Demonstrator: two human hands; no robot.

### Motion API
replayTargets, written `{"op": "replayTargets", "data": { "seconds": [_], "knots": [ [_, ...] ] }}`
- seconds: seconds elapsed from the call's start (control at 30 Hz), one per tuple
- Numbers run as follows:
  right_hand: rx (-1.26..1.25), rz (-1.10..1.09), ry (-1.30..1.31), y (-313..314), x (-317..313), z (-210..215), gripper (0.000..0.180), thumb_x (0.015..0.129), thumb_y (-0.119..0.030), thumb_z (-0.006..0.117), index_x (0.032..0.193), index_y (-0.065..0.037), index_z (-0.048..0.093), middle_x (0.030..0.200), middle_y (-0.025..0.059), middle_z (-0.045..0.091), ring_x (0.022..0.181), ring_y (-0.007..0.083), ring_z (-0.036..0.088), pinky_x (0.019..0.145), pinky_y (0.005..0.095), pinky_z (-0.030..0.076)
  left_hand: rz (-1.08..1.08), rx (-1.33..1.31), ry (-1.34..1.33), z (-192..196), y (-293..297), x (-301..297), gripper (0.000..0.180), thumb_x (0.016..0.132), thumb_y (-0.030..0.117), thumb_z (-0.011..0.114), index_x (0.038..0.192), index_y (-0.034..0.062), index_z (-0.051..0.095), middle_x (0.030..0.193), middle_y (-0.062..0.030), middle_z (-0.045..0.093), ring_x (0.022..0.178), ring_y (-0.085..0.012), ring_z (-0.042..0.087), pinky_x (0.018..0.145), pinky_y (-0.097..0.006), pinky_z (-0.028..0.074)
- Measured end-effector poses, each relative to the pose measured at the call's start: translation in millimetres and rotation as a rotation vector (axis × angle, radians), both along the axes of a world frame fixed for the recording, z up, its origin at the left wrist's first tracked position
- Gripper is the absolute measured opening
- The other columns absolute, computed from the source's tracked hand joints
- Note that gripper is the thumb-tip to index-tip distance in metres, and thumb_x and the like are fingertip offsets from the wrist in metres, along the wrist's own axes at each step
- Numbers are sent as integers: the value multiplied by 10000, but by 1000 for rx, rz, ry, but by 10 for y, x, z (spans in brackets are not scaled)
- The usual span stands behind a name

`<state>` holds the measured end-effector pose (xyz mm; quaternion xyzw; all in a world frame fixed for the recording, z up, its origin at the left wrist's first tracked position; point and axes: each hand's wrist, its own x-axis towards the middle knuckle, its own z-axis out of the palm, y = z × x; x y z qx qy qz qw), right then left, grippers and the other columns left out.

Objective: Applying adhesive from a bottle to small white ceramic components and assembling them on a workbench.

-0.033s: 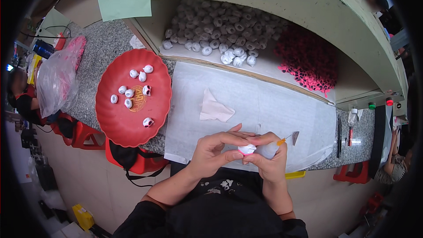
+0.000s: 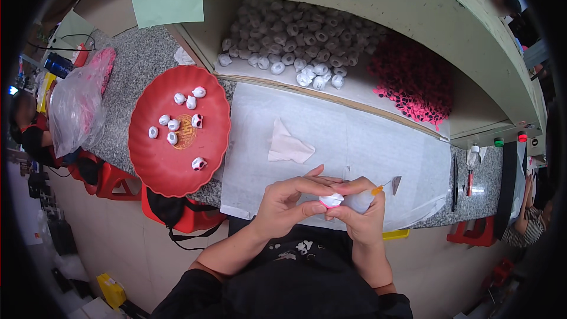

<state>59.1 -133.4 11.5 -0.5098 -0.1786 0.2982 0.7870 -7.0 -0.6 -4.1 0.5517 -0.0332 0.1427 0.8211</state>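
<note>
Between the fingertips of both hands is a small white rounded piece (image 2: 332,198) with a pink lower edge. My left hand (image 2: 289,202) closes on it from the left, thumb below and index finger above. My right hand (image 2: 361,218) pinches its right side with thumb and index finger, and also keeps a translucent squeeze bottle (image 2: 358,202) in its grip. An orange cap (image 2: 377,190) with a thin needle tip points away to the upper right. Fingers hide part of the piece and of the bottle.
Left stands a red scalloped tray (image 2: 142,159) with several white pieces, two showing dark pink-edged patches. Beyond the white sheet (image 2: 354,142), a shelf holds many white pieces (image 2: 295,32) and a pink-black pile (image 2: 413,85). A cloth scrap (image 2: 289,143) and metal blade (image 2: 396,185) lie on the sheet.
</note>
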Motion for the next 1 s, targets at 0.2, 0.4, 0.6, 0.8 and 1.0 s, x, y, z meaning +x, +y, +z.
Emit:
{"op": "replayTargets", "data": {
  "seconds": [0.2,0.4,0.6,0.8,1.0],
  "knots": [
    [27,11,25,21,-1,20,219,658,60,631,857,31,542,823,127,583,677,139,565,564,236,468,17,8,28,17,-16,-30,217,733,50,577,947,35,543,951,-83,579,992,-215,505,993,-435,145],
    [61,-26,50,25,-4,16,204,671,62,618,854,36,532,862,145,575,660,140,558,548,243,466,17,114,15,64,0,-16,253,744,13,546,995,34,521,973,-81,568,981,-184,509,997,-422,140],
    [0,39,31,7,23,36,245,678,86,582,914,41,536,881,134,577,642,125,551,549,230,453,83,22,5,43,-34,-26,263,740,-15,534,999,28,518,971,-83,566,957,-157,513,996,-421,134],
    [28,17,38,22,-6,6,248,688,85,552,931,40,534,930,152,572,633,116,544,548,221,446,107,65,2,24,-67,-41,258,742,-14,535,996,23,514,997,-93,555,959,-164,510,990,-427,135],
    [62,6,49,33,-26,-7,222,698,73,550,916,35,533,926,162,570,642,118,545,546,224,447,125,48,-4,24,-82,-51,245,744,-16,529,985,25,515,1010,-99,551,965,-183,510,985,-440,136]
  ]
}}
